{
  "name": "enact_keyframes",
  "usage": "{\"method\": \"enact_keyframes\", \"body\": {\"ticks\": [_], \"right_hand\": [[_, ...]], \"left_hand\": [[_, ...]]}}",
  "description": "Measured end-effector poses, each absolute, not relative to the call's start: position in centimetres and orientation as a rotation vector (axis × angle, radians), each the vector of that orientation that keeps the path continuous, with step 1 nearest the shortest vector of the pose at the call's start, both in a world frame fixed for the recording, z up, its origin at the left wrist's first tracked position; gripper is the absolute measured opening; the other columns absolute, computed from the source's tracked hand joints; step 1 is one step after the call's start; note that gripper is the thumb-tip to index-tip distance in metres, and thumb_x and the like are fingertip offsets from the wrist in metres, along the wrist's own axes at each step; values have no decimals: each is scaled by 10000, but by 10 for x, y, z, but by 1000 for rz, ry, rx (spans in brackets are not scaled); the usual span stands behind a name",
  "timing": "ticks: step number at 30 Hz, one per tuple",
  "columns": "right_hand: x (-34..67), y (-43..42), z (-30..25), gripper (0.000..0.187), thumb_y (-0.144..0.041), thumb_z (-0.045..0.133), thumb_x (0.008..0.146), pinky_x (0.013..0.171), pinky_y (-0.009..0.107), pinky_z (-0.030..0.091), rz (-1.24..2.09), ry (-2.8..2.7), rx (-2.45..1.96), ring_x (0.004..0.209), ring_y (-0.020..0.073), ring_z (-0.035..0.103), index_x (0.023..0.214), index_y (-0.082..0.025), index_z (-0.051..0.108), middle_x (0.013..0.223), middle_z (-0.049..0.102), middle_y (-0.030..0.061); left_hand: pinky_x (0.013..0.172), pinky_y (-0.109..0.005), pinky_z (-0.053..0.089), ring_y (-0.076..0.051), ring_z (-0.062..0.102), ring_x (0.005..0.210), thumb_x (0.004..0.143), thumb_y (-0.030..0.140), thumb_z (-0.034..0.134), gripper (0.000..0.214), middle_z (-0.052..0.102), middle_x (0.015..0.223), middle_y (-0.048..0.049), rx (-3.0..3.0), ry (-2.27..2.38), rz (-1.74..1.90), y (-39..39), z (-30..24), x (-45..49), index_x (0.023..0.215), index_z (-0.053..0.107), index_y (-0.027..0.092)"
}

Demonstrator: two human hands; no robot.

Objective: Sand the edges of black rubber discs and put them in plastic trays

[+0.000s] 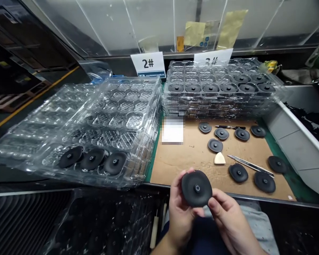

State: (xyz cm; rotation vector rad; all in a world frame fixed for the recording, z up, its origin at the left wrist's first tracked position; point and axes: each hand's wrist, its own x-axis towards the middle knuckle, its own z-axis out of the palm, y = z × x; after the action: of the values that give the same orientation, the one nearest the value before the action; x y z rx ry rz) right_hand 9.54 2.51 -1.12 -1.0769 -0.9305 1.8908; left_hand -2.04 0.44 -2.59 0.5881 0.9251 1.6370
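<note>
Holding a round black rubber disc (196, 188) in both hands, the person keeps it up just past the near edge of the bench. The disc has a small raised hub in the middle. The left hand (181, 211) grips its left side, with the fingers curled around the rim. The right hand (228, 216) pinches its lower right edge.

Past the hands lies a tan board (191, 170) with eight more black discs (221, 133) on it. A pale wedge (219, 159) sits among them, close to a pair of long metal tweezers (251, 165). Near the back of the board are a black-handled craft knife (230, 127) and a blurred white paper (172, 131).

To the left is a stack of clear plastic trays (134, 122), with three discs in its near row. Another stack of clear trays (218, 101) stands behind the board, with discs in its front row.

A white card (147, 63) behind the trays says "2#" in big black print. The small print at its foot is too tiny to read. A second white card (212, 57) says "3#", but a tray hides its lower part.
</note>
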Motion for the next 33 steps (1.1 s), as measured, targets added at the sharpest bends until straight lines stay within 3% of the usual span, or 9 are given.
{"method": "enact_keyframes", "body": {"ticks": [4,7,11,15,18,20,23,28,33], "right_hand": [[105,23,-17,340,-345,582,845,848,342,501,1549,-1268,-1150,1044,222,578,1181,-312,548,1197,602,52],[116,29,-11,507,-336,582,839,983,465,396,1075,-1655,-1078,1202,276,467,1313,-358,405,1347,490,47],[130,35,2,573,-341,573,844,1033,581,231,711,-2127,-878,1220,318,449,1369,-376,346,1196,626,30],[143,25,0,406,-190,418,902,983,578,304,810,-1797,-999,1074,277,555,1256,-387,449,914,703,16],[153,23,-8,397,-239,493,880,978,489,391,971,-1639,-1146,1146,263,511,1266,-327,452,1137,623,57],[160,25,-13,574,-302,603,823,1039,447,361,1034,-1807,-1166,1265,270,409,1349,-300,372,1356,467,68],[171,28,-17,818,-347,683,761,1119,423,258,1054,-2038,-1154,1359,263,272,1433,-291,220,1483,291,61],[189,26,-21,770,-334,681,761,1084,361,320,1122,-1988,-1137,1289,213,384,1412,-288,273,1372,450,58],[212,29,-20,750,-394,698,734,1052,368,352,1155,-1887,-1203,1234,233,447,1386,-258,354,1312,511,83]], "left_hand": [[972,-310,458,-258,536,1190,560,388,789,749,559,1321,-78,544,893,1628,-1,-27,-27,1245,498,305],[951,-288,469,-254,563,1157,561,381,791,709,589,1284,-75,516,878,1606,-3,-24,-28,1216,534,293],[930,-273,476,-241,590,1114,585,404,776,668,613,1248,-65,480,850,1569,-4,-21,-26,1203,551,285],[969,-339,452,-281,572,1131,586,457,765,728,614,1229,-87,485,815,1504,-1,-23,-23,1242,527,250],[1000,-418,419,-316,569,1129,659,539,685,707,629,1193,-110,442,719,1393,2,-25,-21,1266,516,217],[1004,-440,405,-309,598,1087,733,573,598,646,642,1170,-111,380,655,1249,5,-26,-19,1261,528,209],[920,-420,457,-278,661,955,833,583,444,577,685,1059,-123,252,640,965,11,-26,-12,1204,581,163],[661,-297,496,-231,678,764,891,578,284,652,713,827,-143,218,622,643,27,-25,10,929,692,71],[691,-298,486,-254,674,827,901,586,170,764,714,786,-168,289,623,512,46,-26,37,803,701,47]]}}
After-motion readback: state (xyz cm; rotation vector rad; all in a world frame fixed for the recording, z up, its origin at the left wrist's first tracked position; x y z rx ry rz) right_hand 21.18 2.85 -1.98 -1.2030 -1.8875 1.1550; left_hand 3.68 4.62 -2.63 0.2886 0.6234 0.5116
